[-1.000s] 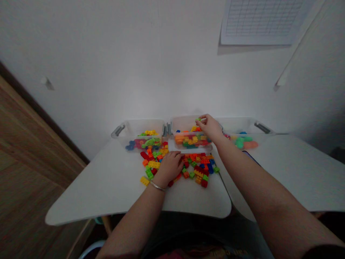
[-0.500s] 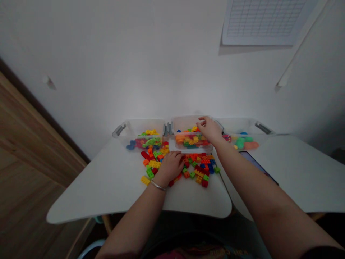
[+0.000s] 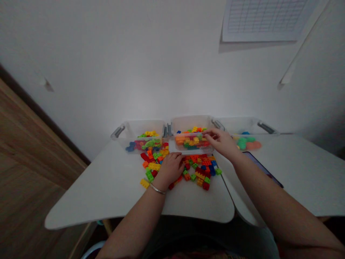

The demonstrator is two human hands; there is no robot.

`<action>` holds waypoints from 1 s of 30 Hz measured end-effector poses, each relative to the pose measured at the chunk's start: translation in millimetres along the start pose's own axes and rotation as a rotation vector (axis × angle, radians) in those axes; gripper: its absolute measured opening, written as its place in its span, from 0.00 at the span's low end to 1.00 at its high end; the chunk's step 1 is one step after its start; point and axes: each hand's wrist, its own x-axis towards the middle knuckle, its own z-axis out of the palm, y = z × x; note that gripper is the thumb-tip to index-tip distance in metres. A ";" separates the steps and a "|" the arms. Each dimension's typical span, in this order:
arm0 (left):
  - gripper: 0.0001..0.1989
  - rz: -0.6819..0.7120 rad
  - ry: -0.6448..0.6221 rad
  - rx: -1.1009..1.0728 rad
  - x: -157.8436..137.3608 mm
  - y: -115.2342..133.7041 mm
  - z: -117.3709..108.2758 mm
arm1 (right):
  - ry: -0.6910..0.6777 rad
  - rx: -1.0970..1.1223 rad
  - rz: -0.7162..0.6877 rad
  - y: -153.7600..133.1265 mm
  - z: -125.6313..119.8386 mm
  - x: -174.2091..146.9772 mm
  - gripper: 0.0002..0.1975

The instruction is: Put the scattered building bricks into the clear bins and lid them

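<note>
Studded plastic bricks (image 3: pixel 154 166) in red, orange, yellow, green and blue lie scattered on the white tabletop (image 3: pixel 107 187). Left hand (image 3: pixel 172 167) among them, right hand (image 3: pixel 222 143) beside the clear plastic box (image 3: pixel 188 122); finger closure on either: cannot tell.

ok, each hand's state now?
Left hand: on toy bricks; grip hidden, can't tell.
Right hand: loosely open, nothing visibly held, at middle clear bin.

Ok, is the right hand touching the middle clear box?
Cannot tell: in the head view, the right hand overlaps the middle clear box near its front rim, but neither contact nor a gap shows plainly.
</note>
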 end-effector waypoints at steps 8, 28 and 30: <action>0.16 -0.002 -0.007 -0.005 0.9 0.3 0.5 | -0.274 -0.130 -0.061 47.6 19.8 -58.7 0.10; 0.16 -0.019 -0.022 -0.049 2.3 -0.5 -1.2 | -0.230 -0.068 0.022 83.1 24.4 -73.3 0.13; 0.16 -0.019 -0.022 -0.050 2.2 0.1 -2.2 | -0.241 -0.071 0.035 82.8 24.6 -73.4 0.15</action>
